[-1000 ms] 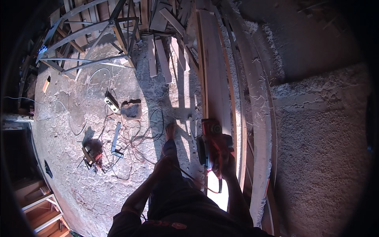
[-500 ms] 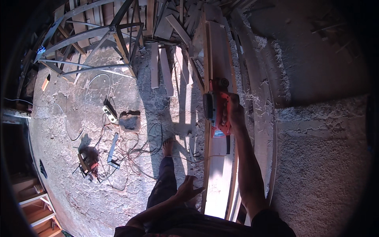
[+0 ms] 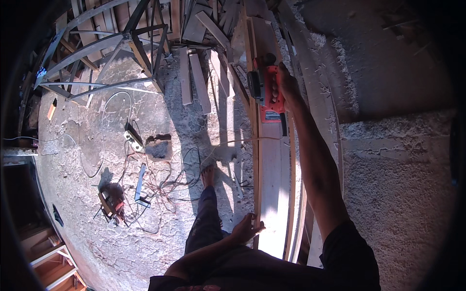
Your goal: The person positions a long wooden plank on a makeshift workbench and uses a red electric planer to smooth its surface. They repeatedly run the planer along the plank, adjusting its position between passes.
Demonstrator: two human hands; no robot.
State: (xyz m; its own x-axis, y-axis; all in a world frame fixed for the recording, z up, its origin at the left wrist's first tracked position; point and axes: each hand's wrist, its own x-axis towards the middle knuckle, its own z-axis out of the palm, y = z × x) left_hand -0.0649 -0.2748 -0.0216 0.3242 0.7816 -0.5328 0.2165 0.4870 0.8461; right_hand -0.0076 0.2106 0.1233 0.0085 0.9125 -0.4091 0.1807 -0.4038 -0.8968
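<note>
A red electric hand planer (image 3: 272,94) rests on a long pale wooden board (image 3: 273,182), toward its far part. My right hand (image 3: 288,83) is closed around the planer's handle, the arm stretched forward along the board's right side. Behind the planer hangs its dark cord end, from which a cable runs left to the floor. At the board's near left edge is my left hand (image 3: 246,230), holding nothing, with its fingers apart. Some fingertips reach over that edge; whether they touch the wood I cannot tell.
Loose cables and a white power strip (image 3: 133,139) lie on the rough floor at left. A circular-saw-like tool (image 3: 112,201) sits near a blue-grey metal piece (image 3: 141,186). Narrow planks (image 3: 199,82) and a wooden frame (image 3: 104,43) are farther off. Shavings cover the ground at right.
My right hand has pushed the planer farther away along the board. The left hand has shifted right, to the board's near edge. The cable now crosses the board farther away.
</note>
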